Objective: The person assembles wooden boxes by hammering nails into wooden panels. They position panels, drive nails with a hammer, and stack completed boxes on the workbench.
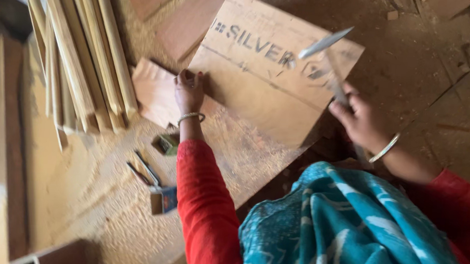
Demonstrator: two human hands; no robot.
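Pressing flat on the board (260, 89), the left hand (189, 92) has its fingers curled at the board's 9 o'clock edge. The right hand (360, 121), at 3 o'clock, is closed around a metal square (328, 56), its blade blurred over the board's top corner. Sticks (86, 50) lie well off at 9 o'clock; pencils (143, 171) rest in sawdust (98, 194) at 7.
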